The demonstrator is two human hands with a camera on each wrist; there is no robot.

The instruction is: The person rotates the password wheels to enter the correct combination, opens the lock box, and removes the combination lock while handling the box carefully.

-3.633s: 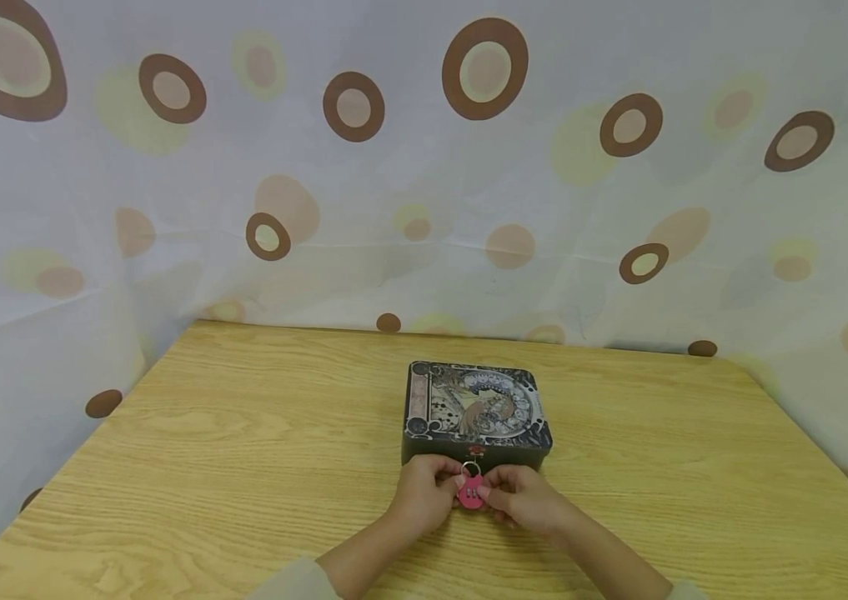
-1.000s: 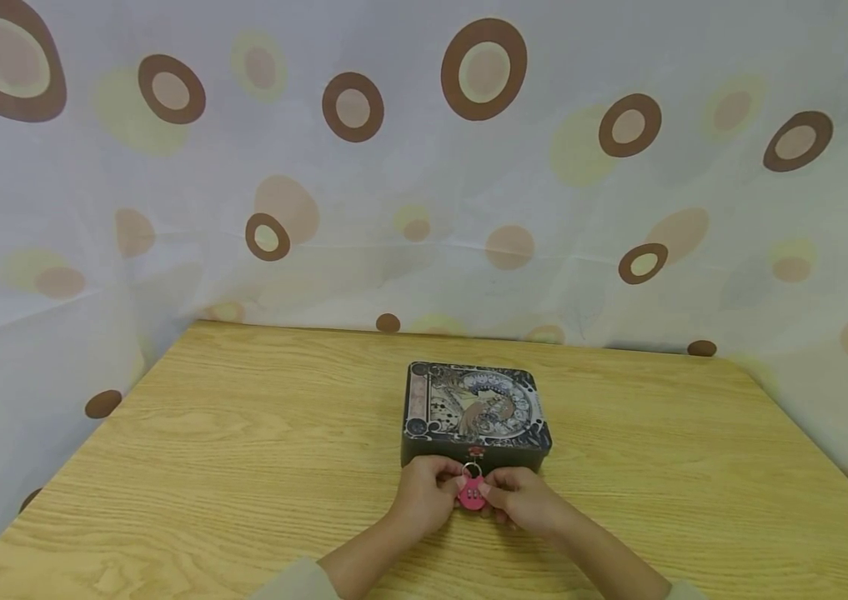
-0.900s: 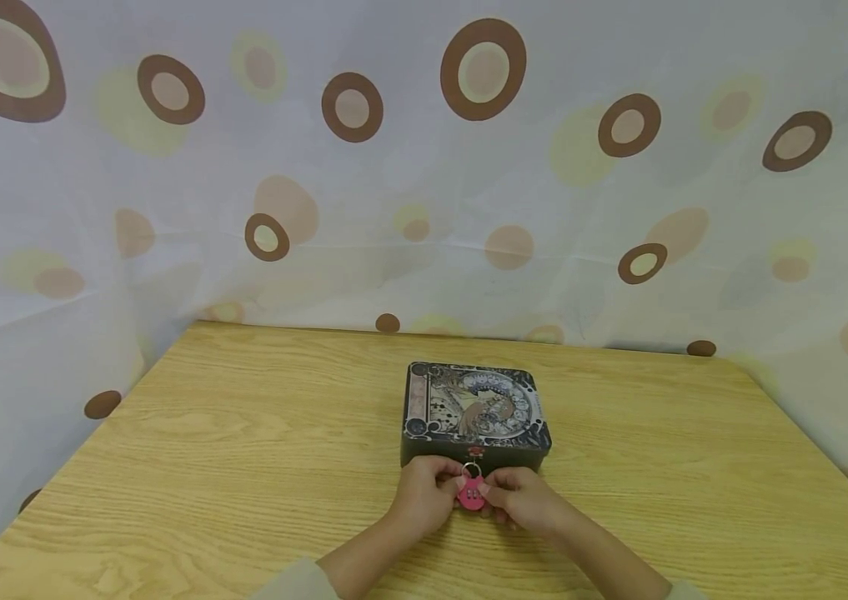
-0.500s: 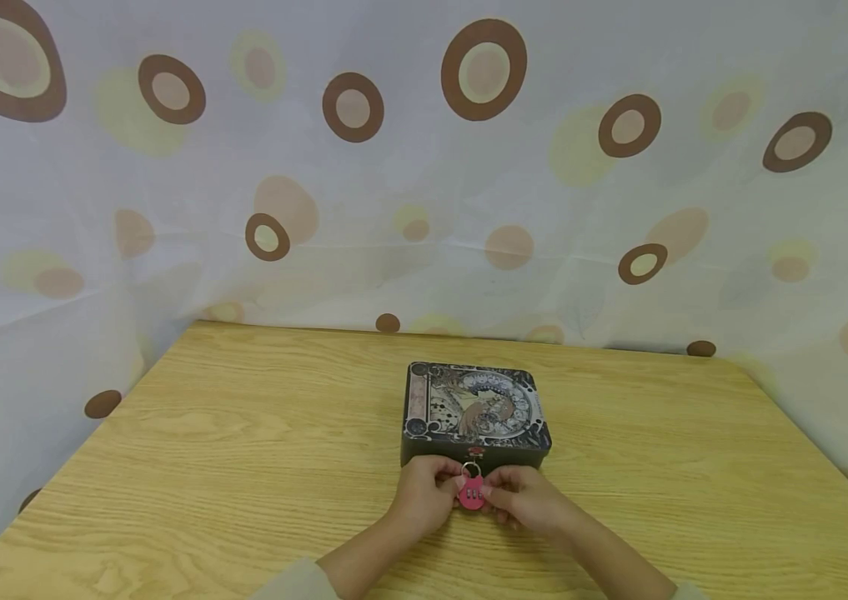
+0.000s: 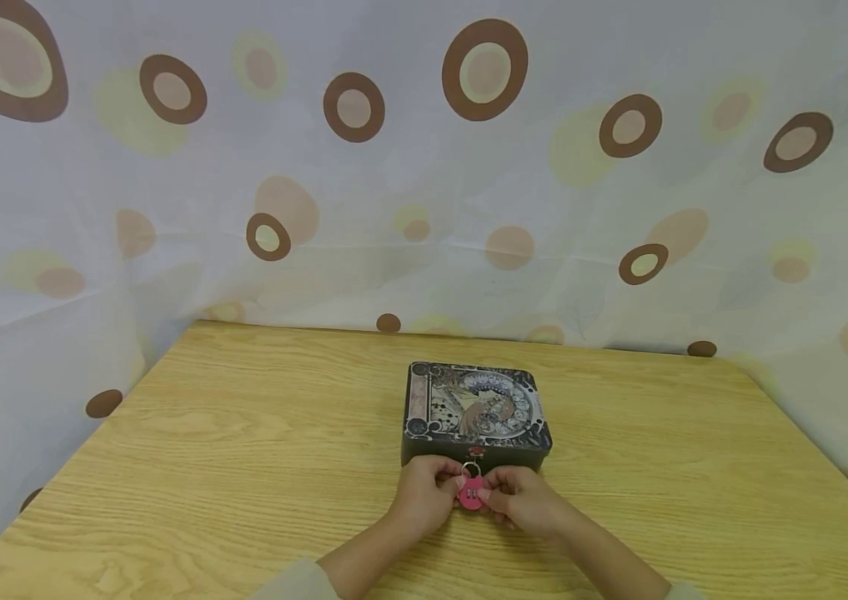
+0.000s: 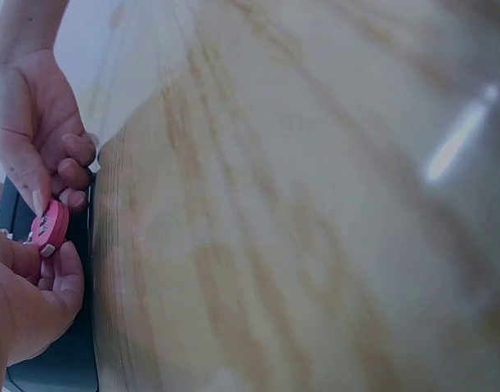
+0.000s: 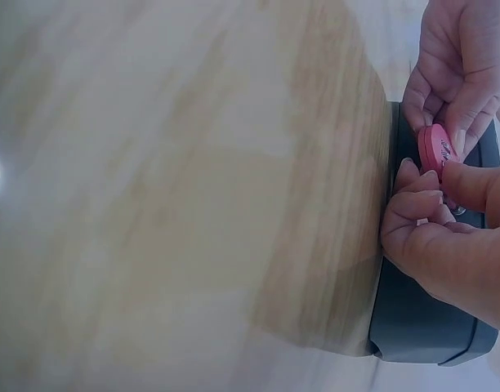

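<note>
A pink combination padlock [image 5: 471,493] with number dials and a silver shackle [image 5: 472,469] is at the front of a dark tin box [image 5: 479,407], just below its red clasp [image 5: 476,451]. My left hand [image 5: 422,497] pinches the padlock's left side between thumb and fingers. From the right, my right hand [image 5: 527,500] holds the other side, its thumb by the dials. Both wrist views show the pink lock [image 6: 50,226] between the two hands, close to the box's dark front wall [image 7: 421,322]. The box lid is down and carries an ornate printed picture.
The box stands on a wood-grain table [image 5: 281,417], a little right of the middle. Behind the table and along its sides hangs a pale curtain [image 5: 408,167] with brown and yellow ovals.
Both hands stay at the padlock and the box stays put. The right thumb shifts slightly over the dials, covering and uncovering part of them; the lock turns very little.
</note>
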